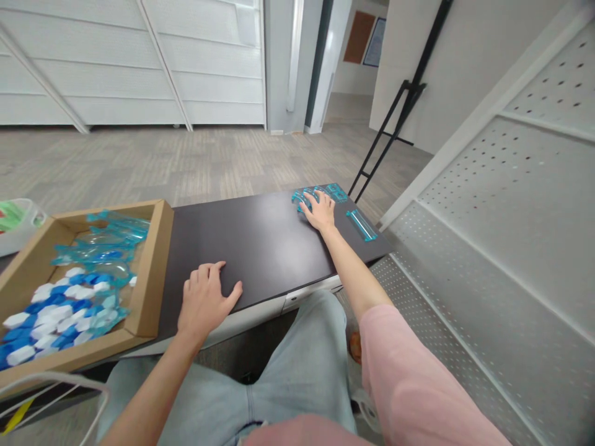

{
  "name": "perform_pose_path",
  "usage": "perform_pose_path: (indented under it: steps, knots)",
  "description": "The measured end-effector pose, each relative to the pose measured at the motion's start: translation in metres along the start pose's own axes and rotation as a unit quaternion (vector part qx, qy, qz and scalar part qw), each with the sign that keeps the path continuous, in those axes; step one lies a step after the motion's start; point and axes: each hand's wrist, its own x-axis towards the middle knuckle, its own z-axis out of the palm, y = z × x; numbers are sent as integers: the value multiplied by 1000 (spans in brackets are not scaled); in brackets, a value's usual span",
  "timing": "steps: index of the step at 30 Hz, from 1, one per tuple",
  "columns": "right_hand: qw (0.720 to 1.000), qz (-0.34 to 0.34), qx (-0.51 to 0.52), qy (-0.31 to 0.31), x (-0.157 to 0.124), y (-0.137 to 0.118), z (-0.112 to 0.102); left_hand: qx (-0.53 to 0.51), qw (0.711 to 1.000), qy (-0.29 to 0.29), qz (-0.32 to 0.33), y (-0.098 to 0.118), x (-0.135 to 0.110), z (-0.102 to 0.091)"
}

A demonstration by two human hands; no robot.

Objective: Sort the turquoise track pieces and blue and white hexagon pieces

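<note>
My left hand (204, 300) lies on the near edge of the dark tabletop (232, 238), its fingers and thumb apart and nothing in it. At the table's far right end, my right hand (320, 212) reaches over several clear blue plastic pieces (300, 197). Its fingers are spread and touch or hover just over them; exact contact is hard to see. Just right of its fingertips lies a flat, clear blue piece (337, 192). Nearer the right edge, a long, narrow clear blue piece (361, 225) lies by itself.
On the left, a cardboard tray (160, 248) holds more clear blue pieces (111, 238) and many blue and white blocks (56, 316). A white basket (23, 229) stands beyond it. A perforated white panel (511, 204) rises at right, near a black metal stand (395, 118).
</note>
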Motion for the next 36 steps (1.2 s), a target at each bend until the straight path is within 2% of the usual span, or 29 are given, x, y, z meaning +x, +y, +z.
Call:
perform_pose_path:
  steps: [2, 4, 8, 11, 14, 16, 19, 22, 25, 27, 29, 32, 34, 36]
  knots:
    - [998, -51, -3, -19, -2, -2, -3, -17, 1000, -9, 3, 1, 0, -5]
    - [997, -72, -6, -35, -3, -4, -4, -35, 999, -18, 4, 1, -1, -9]
    - [998, -41, -15, -35, -3, -5, -6, -63, 998, -21, -2, 1, -1, -10]
    - [998, -48, -26, -32, -7, -9, -11, -69, 997, -16, -2, 1, 0, -8]
    - [996, -76, -35, -32, -21, -24, -16, -69, 997, -18, -7, 2, 2, -4]
    - [994, -101, -23, -34, -34, -44, -18, -69, 997, -23, -14, 3, 2, -2]
    - [990, -138, 32, -25, -54, -91, -21, -79, 996, -30, -19, 4, 1, -4]
    - [974, -185, 129, -25, -67, -154, -31, -96, 995, -34, -16, 5, 1, -7]
    - [925, -289, 226, -98, -77, -230, -43, -106, 993, -39, -18, 5, 3, -8]
    - [895, -345, 247, -139, -86, -285, -49, -96, 994, -52, 2, 3, 3, -8]
    - [880, -376, 236, -169, -99, -339, -49, -85, 994, -63, 28, 2, 3, -9]
    - [882, -386, 167, -211, -118, -403, -43, -79, 994, -65, 33, -1, 1, -11]
    - [886, -382, 100, -242, -125, -429, -39, -77, 995, -64, 25, -3, 0, -10]
    - [888, -368, 48, -271, -125, -442, -37, -79, 994, -64, 26, -4, 1, -9]
